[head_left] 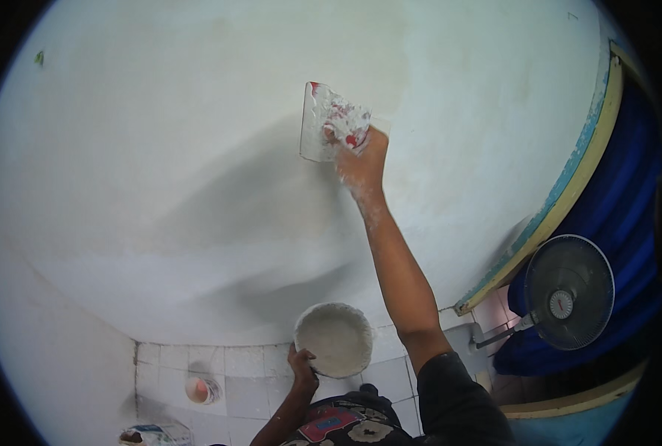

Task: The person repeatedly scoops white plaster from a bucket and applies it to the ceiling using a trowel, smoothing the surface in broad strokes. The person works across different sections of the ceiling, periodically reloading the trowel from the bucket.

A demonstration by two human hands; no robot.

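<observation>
My right hand [364, 160] is raised to the white wall [197, 119], closed around a putty knife [317, 126] with a wide blade and a red handle. White paste is smeared over the tool and my fingers. The blade lies at or very near the wall; I cannot tell whether it touches. Low in front of me, my left hand [303, 368] grips the rim and side of a round bowl [301, 325] crusted with white paste. Inside the bowl sits a pale whitish mass.
On the right, a standing fan [569, 293] is beside a deep blue curtain [606, 208] in a yellow-and-blue door frame [585, 175]. Down on the tiled floor [245, 390] are a small round container [201, 389] and a white bag [160, 434]. Another wall meets this one at left.
</observation>
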